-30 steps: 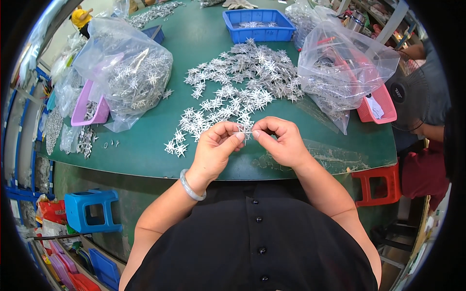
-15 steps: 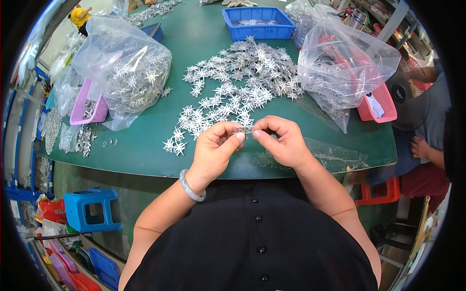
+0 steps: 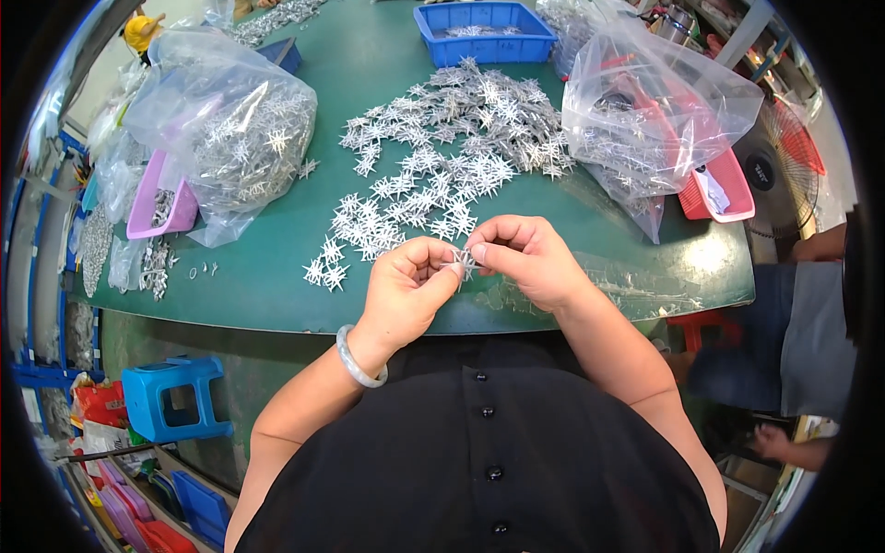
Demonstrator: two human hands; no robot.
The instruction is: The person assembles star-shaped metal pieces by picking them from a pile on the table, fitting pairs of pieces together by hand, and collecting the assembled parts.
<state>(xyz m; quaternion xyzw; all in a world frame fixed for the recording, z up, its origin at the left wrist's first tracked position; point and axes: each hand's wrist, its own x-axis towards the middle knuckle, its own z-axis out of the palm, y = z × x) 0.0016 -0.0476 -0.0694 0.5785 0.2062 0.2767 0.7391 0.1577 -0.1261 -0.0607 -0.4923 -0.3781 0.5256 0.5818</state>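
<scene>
Between my two hands, over the near edge of the table, is a small spiky silver metal piece. My left hand, below a pale bangle, pinches it between thumb and fingers. From the other side my right hand is closed at the same piece, thumb against forefinger; the fingertips hide part of it. Just beyond my hands spreads a loose pile of similar spiky silver pieces, with a few strays at its near left end.
Clear plastic bags of pieces stand left and right. A blue tray sits behind the pile, with a purple basket and a pink basket at the sides. At right are a fan and another person.
The piece has turned in my fingers, and its spikes now show. My right hand has shifted slightly left. The person at right has moved, and a hand there is now lower.
</scene>
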